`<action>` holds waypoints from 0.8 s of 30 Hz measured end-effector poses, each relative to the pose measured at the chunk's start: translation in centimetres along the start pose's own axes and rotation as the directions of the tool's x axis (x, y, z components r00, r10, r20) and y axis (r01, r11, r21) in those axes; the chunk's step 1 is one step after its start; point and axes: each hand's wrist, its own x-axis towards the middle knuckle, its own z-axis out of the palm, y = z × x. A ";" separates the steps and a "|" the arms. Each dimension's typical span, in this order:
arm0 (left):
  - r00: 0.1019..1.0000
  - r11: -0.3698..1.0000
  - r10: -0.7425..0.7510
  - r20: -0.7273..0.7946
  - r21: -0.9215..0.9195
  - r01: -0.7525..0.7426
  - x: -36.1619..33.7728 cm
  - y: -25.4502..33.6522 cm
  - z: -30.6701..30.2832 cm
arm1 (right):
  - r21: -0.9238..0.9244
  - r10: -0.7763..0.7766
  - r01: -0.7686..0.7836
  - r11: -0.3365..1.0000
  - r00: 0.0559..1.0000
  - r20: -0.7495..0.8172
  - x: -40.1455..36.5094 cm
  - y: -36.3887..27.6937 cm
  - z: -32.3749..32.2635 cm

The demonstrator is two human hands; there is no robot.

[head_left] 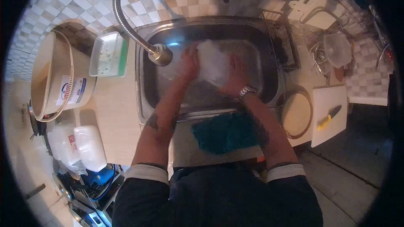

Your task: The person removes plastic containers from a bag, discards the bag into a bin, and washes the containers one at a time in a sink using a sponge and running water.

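Inside the metal sink point(145, 96), a whitish, translucent, soft-edged thing point(211, 62) lies between my two hands; its kind does not show clearly. My left hand point(190, 64) grips its left side, fingers pointing toward the back wall. On the opposite side, my right hand point(235, 75) presses against it with the fingers stretched along its edge and a watch point(247, 91) on the wrist. Over the sink's left part hangs the spray head point(160, 55) of a flexible metal tap. A teal cloth point(225, 131) lies at the front edge, partly under my right forearm.
On the left stand a large white bucket point(80, 90) and a green-and-clear tub point(110, 54). White plastic containers point(90, 147) sit nearer me. To the right are a wire rack point(284, 44), a round board point(297, 113), and a yellow-handled knife point(329, 118) on a cutting board point(332, 101).
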 end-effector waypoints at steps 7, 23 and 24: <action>0.939 0.864 0.344 -0.001 0.392 -0.316 0.3 1.6 2.4 | 0.042 -0.065 0.067 0.997 0.997 -0.040 0.0 0.6 0.5; 0.956 0.748 -0.237 0.174 -0.595 0.294 2.3 -18.9 7.1 | 0.049 -0.101 0.104 0.993 0.993 -0.062 -0.5 -0.1 -0.5; 0.945 0.730 -0.260 0.200 -0.599 0.328 1.2 -17.6 5.8 | 0.072 -0.133 0.139 0.988 0.987 -0.087 -0.6 0.0 -0.3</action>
